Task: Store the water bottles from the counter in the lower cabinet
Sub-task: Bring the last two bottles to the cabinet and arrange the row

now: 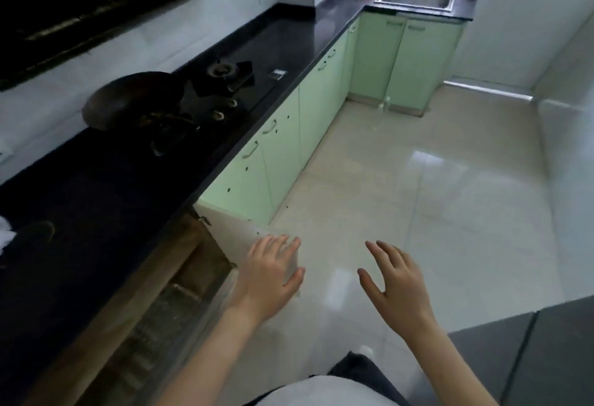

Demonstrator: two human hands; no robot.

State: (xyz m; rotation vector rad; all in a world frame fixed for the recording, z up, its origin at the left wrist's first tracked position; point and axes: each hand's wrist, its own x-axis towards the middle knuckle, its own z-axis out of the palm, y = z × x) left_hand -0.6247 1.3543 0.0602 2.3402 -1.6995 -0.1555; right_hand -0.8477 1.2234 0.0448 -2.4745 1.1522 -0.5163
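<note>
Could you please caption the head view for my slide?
Left hand at the open lower cabinet door, right hand open beside it.

Light is being thrown back by the shiny floor tiles [434, 187] and glossy black counter [295, 35] — bare brown wood is being shown inside the cabinet [151, 277].

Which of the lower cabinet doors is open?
The nearest door, at the left hand: it stands swung out, showing its pale inner face. The other green doors lie shut under the counter.
</note>
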